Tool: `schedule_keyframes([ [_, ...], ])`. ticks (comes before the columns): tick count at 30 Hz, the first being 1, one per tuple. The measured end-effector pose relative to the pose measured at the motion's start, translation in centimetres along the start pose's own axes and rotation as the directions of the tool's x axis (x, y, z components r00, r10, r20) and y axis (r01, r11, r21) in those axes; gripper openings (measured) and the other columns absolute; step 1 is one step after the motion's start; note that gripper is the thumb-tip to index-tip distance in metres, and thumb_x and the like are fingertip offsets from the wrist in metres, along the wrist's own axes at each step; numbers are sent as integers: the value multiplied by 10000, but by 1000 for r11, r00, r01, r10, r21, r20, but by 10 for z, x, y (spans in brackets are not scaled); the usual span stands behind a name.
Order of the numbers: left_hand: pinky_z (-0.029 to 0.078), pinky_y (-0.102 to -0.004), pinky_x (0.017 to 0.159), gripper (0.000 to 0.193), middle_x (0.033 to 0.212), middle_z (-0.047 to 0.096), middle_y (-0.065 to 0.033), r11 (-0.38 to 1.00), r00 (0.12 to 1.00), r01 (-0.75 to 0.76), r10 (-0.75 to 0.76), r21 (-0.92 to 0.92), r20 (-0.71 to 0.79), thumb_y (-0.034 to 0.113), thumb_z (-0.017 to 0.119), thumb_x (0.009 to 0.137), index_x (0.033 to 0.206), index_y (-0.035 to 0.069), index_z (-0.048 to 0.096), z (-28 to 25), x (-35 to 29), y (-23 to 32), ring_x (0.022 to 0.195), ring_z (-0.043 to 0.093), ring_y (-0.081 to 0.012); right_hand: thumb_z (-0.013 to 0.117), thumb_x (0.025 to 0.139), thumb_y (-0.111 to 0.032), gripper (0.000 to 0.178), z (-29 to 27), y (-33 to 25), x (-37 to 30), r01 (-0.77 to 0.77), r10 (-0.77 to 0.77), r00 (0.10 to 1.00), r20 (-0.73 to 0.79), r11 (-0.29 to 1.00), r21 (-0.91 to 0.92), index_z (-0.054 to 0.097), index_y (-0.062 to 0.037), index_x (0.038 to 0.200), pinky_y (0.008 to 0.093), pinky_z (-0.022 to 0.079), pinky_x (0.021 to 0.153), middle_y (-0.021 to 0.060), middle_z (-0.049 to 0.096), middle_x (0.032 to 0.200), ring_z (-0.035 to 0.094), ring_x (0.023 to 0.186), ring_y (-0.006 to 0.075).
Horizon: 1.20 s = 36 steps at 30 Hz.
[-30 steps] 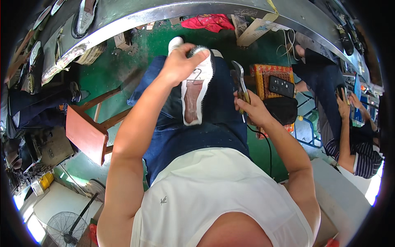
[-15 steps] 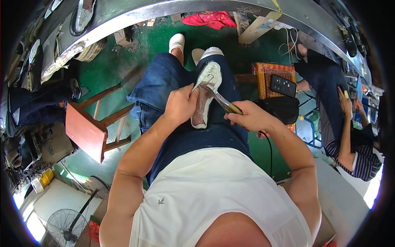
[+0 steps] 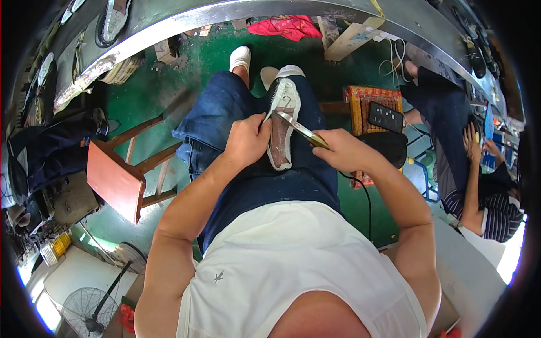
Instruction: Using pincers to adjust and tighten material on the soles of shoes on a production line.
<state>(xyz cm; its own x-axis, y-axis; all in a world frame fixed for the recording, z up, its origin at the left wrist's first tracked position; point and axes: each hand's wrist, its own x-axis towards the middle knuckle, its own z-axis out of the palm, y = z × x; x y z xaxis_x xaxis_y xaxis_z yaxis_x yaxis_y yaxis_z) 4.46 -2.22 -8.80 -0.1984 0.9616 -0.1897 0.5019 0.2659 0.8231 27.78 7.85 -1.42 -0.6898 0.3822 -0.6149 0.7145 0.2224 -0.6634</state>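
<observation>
A shoe upper with its underside facing up (image 3: 283, 143) lies lengthwise on my thighs, its dark outer side showing along the edge. Its brown bottom is ringed by a whitish turned-in margin. At its left edge, my left hand (image 3: 247, 138) is closed, thumb and fingers pinching the margin. My right hand (image 3: 341, 149) grips the brass-coloured handles of metal pincers (image 3: 297, 125). Their head reaches across the shoe to the left margin, close to my left thumb. Exactly what the jaws bite is too small to tell.
Ahead is a metal-edged workbench (image 3: 225, 14) with shoes on it. A reddish stool (image 3: 115, 180) stands at left. On the right, a phone (image 3: 386, 116) lies on a beaded seat beside a black pouch (image 3: 383, 149). A co-worker (image 3: 484, 203) sits at far right; a fan (image 3: 90, 310) stands lower left.
The pincers' head has moved from the shoe's middle to its left margin, and the handles have swung flatter. The shoe has turned slightly, its toe tilting left and its heel right.
</observation>
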Motion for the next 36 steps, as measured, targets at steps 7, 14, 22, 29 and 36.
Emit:
schedule_keyframes([
  [7,552,-347,768,313,931,737,-206,996,998,-36,32,81,59,248,575,1029,1144,-11,710,2,-7,19,846,741,-286,622,949,-223,321,-41,-25,8,-46,98,979,177,960,-278,640,93,1003,495,523,800,283,677,880,673,879,435],
  [14,303,-346,1192,653,1588,370,-131,394,968,250,-127,-884,218,429,367,1107,1631,95,165,47,3,-35,1433,389,-224,598,976,-270,338,-27,-20,34,49,9,992,128,896,-441,651,64,970,514,517,815,271,684,882,670,897,438],
  [22,351,-340,1156,753,1579,375,-114,500,960,269,-204,-823,190,440,502,1069,1646,160,108,46,6,-38,1411,399,-219,658,948,-275,266,81,28,53,-27,60,965,-255,991,129,633,-10,957,496,519,726,209,693,830,689,807,401],
  [29,490,-325,1001,701,1367,584,-112,485,954,271,-248,-831,166,231,618,1023,1596,68,248,52,16,-23,1175,596,-196,638,979,-194,356,19,72,30,-372,-53,897,438,443,816,608,64,1223,276,578,554,93,701,974,706,805,176],
  [36,485,-315,1001,632,1302,622,-143,749,956,275,-279,-603,90,272,650,989,1501,-7,406,56,23,-15,1162,611,-200,453,1070,-365,435,-2,27,43,195,-124,962,-245,937,289,606,41,1104,359,511,612,119,695,894,687,748,201],
])
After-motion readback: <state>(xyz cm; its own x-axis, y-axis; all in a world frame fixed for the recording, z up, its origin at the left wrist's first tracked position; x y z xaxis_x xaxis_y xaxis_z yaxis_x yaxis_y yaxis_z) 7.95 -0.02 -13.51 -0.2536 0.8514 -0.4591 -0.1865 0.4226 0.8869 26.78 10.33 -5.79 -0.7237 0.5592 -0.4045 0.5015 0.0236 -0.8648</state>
